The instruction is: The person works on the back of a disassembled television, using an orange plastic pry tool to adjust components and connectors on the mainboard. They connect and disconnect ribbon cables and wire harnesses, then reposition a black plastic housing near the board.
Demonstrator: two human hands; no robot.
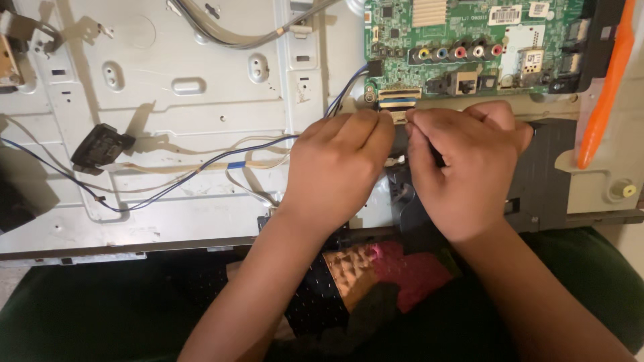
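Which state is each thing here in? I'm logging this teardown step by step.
flat ribbon cable: end pinched between both hands, at the board's connector.
left hand: fingers closed on the cable.
right hand: fingers closed on the cable.
green circuit board: exposed, lying on the metal panel.
orange pry tool: lying untouched.

orange pry tool (607,87) right | black module (102,145) left | blue-black wires (201,173) centre

A single head-worn camera looks steeply down from close above at the left hand (339,167) and right hand (463,167), whose fingertips pinch together just below the green circuit board (469,40).
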